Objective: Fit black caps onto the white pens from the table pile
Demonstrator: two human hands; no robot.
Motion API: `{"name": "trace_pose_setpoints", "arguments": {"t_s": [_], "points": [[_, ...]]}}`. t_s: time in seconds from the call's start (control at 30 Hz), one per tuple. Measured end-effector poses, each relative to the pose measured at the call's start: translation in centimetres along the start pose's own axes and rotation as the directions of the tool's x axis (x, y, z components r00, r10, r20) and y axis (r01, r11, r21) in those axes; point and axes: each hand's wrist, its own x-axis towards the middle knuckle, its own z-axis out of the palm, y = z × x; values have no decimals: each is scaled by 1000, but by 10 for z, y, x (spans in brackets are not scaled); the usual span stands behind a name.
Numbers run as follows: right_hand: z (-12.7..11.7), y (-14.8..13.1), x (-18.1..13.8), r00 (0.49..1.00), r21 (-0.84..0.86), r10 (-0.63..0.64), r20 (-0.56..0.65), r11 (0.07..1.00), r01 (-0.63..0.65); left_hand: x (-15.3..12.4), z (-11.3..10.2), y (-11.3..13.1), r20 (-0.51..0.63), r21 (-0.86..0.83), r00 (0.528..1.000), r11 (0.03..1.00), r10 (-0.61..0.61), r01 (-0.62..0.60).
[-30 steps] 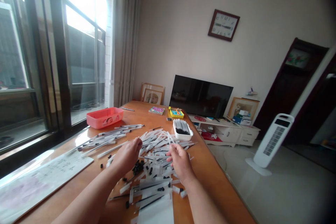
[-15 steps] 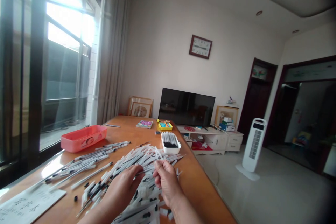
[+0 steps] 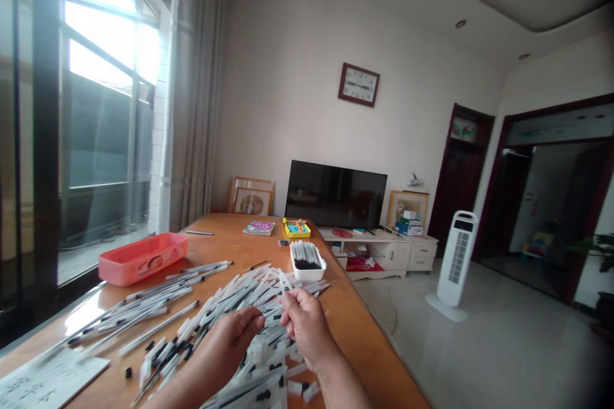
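Both of my hands are raised a little over a big heap of white pen barrels and black pen parts [image 3: 230,307] on the wooden table [image 3: 355,339]. My left hand [image 3: 237,335] is curled closed, its fingertips pinched toward the right hand; what it holds is too small to make out. My right hand [image 3: 304,326] is closed on a white pen barrel [image 3: 284,280] that sticks up from its fingers. The two hands almost touch.
A pink tray [image 3: 141,257] sits at the left by the window, with a row of assembled pens [image 3: 158,297] beside it. A white tub of pens [image 3: 307,260] stands beyond the heap. A printed sheet [image 3: 45,383] lies near left. A white tower fan [image 3: 453,265] stands on the floor.
My head has tilted up, showing more of the room. My hands lifted from the heap and came together; the right hand now holds a pen barrel upright.
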Motion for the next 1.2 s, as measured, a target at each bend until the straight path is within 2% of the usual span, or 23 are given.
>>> {"name": "trace_pose_setpoints", "arguments": {"t_s": [0.2, 0.3, 0.37, 0.5, 0.6, 0.7, 0.83, 0.97, 1.1, 1.2], "points": [[-4, -11, -4, 998, -48, 5, 55, 999, -3, -2, -4, 8, 159, -151, 974, 971, -160, 184], [-6, -16, -6, 996, -54, 25, 86, 998, -20, -6, -8, 13, 216, -239, 958, 941, -189, 240], [-7, -19, -8, 994, -52, 33, 105, 998, -27, -10, -11, 17, 253, -316, 945, 905, -208, 284], [-6, -19, -9, 991, -8, 38, 128, 999, -37, -16, -15, 23, 367, -451, 890, 785, -271, 425], [-3, -14, -9, 990, 72, 75, 118, 994, -84, -17, -13, 24, 354, -471, 892, 771, -280, 429], [1, -8, -7, 991, 113, 110, 74, 987, -118, -16, -9, 23, 267, -417, 917, 822, -297, 388], [3, -2, -7, 991, 52, 119, 59, 991, -122, -13, -2, 20, 147, -302, 951, 903, -272, 305], [6, 4, -9, 996, 0, 82, 18, 997, -82, -12, 1, 22, 95, -272, 967, 928, -237, 254], [2, 1, -9, 999, -68, 1, 32, 998, 1, -14, -2, 24, 175, -372, 953, 879, -248, 298], [-12, -11, -4, 999, 6, -36, 15, 999, 36, -19, -4, 24, 313, -468, 908, 787, -278, 402]]}}
